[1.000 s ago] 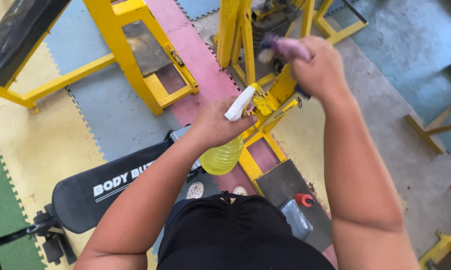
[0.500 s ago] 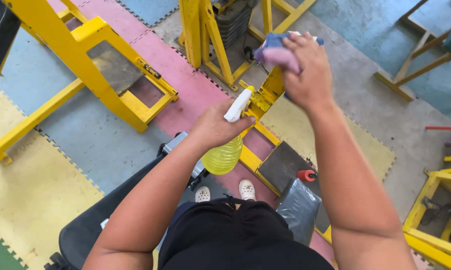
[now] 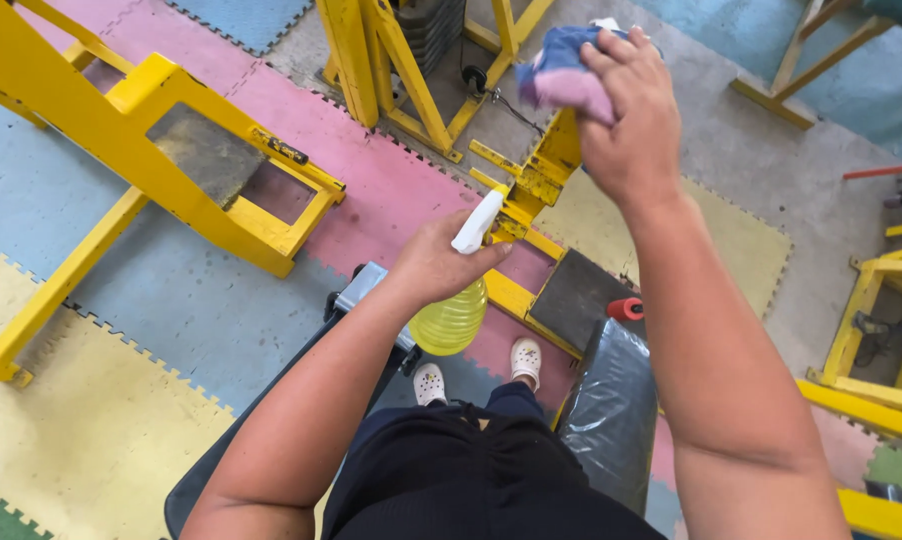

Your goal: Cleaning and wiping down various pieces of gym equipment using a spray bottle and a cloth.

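1. Head view, left hand (image 3: pixel 433 265): it is seen clamped around the neck of a spray bottle (image 3: pixel 453 315) with yellow liquid and a white trigger head. The bottle is held low and upright, just beside the yellow machine frame (image 3: pixel 543 172).

2. Head view, right hand (image 3: pixel 626 115): it is closed on a blue and pink cloth (image 3: pixel 561 72), which is pressed against the top of the yellow upright.

3. Head view, surroundings: coloured foam floor mats (image 3: pixel 171 300) are noted below, a black padded bench (image 3: pixel 611 410) near the person's legs, and a second yellow frame (image 3: pixel 171 150) well apart to the left.

4. Judgement on method: the cloth is best kept bunched and flat to the metal, with firm passes along each face of the upright. The nozzle should be aimed at the frame or cloth, away from the face. Edges and brackets look sharp; fingers are best kept behind the cloth.
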